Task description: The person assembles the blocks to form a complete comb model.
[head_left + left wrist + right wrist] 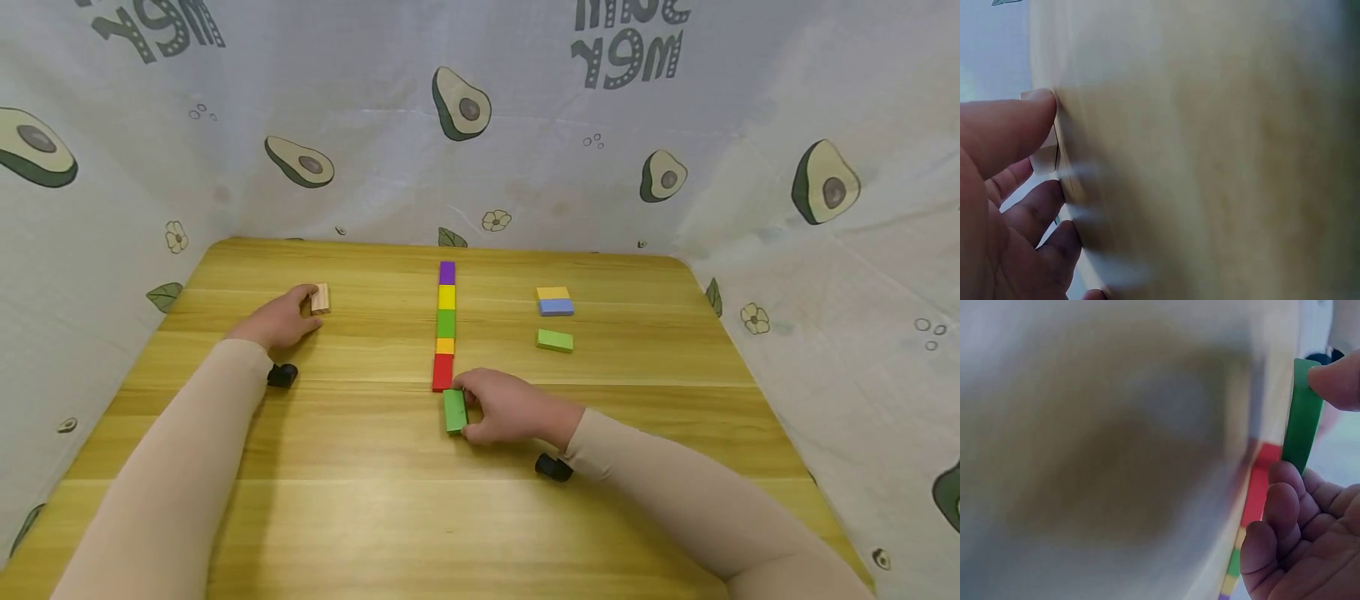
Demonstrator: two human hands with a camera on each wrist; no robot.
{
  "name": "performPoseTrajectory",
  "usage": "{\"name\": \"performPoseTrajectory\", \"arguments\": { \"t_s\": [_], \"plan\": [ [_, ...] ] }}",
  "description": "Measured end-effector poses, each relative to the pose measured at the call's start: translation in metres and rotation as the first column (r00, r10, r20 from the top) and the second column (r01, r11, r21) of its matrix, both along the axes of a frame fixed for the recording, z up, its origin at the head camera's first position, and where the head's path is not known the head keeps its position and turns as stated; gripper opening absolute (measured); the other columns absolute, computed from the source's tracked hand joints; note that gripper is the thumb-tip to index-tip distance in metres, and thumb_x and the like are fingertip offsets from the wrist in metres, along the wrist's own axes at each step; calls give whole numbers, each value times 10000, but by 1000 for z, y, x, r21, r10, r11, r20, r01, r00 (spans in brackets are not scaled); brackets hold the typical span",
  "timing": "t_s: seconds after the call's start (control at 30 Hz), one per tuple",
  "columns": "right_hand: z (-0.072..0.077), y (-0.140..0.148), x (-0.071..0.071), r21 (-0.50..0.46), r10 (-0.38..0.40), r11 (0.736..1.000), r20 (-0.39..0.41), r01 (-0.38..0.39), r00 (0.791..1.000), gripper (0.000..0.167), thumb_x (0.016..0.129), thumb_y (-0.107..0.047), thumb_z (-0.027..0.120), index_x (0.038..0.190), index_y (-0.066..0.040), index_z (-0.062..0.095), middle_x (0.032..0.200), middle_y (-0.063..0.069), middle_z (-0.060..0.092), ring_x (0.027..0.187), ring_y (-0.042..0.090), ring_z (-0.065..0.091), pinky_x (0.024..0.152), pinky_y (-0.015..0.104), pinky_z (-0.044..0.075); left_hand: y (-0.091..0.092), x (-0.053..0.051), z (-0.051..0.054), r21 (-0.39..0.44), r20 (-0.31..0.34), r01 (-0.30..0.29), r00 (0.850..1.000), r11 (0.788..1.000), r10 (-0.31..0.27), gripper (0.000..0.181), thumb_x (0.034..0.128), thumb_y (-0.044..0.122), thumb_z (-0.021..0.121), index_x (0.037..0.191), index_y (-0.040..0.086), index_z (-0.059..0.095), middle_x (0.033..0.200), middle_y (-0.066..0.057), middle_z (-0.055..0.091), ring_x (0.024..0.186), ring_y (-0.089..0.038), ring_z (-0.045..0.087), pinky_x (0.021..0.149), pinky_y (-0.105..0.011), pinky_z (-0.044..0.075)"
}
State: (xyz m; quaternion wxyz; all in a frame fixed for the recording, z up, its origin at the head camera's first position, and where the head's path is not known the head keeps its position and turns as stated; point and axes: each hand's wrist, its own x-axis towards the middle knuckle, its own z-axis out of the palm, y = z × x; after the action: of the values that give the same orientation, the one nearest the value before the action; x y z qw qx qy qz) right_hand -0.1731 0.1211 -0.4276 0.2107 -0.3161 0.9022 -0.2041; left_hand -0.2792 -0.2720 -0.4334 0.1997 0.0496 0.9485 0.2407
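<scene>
My right hand (513, 406) pinches a green block (454, 411) by its two ends, with the thumb at the near end. In the right wrist view that green block (1302, 419) is tilted between thumb and fingertips. The block is just in front of a red block (442, 372), the near end of a line of coloured blocks. At the left, my left hand (273, 323) has thumb and index finger around a plain wooden block (321, 298). The left wrist view shows the thumb covering part of this wooden block (1046, 153).
Beyond the red block, the line continues with orange, green (446, 323), yellow and purple (447, 272) blocks. Right of it lie a yellow block (552, 293), a blue block (557, 307) and a light green block (555, 340). A patterned cloth (525, 183) hangs behind the wooden table (360, 500).
</scene>
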Motion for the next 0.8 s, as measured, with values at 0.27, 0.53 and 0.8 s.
{"name": "performPoseTrajectory", "arguments": {
  "t_s": [0.27, 0.53, 0.8],
  "plan": [
    [-8, -18, 6, 90, 30, 996, -43, -26, 999, 526, 888, -251, 782, 1344, -60, 604, 1019, -35, 590, 931, 148, 545, 864, 283, 495, 1, 1, -2, 14, 6, -13, 1000, 1000, 13, 782, 1115, 319, 507, 1684, 29, 58, 1703, -353, 140, 1553, -575, 183, 1243, -700, 228],
    [-8, -22, 11, 182, 44, 983, -134, -19, 990, 666, 945, -403, 781, 1488, -79, 572, 1353, 34, 684, 1197, 183, 634, 1110, 370, 518, 2, 1, -4, 10, 13, -19, 1000, 1000, 19, 806, 1112, 355, 508, 1691, 56, 32, 1708, -351, 124, 1555, -578, 175, 1248, -699, 220],
    [-5, -17, 10, 177, 115, 981, -181, -82, 977, 641, 959, -468, 760, 1503, -172, 598, 1139, -20, 685, 933, 110, 565, 886, 286, 538, 3, 1, -4, 1, 19, -25, 1000, 1000, 25, 806, 1112, 347, 508, 1690, 53, 29, 1708, -352, 115, 1550, -583, 179, 1242, -704, 226]
  ]
}}
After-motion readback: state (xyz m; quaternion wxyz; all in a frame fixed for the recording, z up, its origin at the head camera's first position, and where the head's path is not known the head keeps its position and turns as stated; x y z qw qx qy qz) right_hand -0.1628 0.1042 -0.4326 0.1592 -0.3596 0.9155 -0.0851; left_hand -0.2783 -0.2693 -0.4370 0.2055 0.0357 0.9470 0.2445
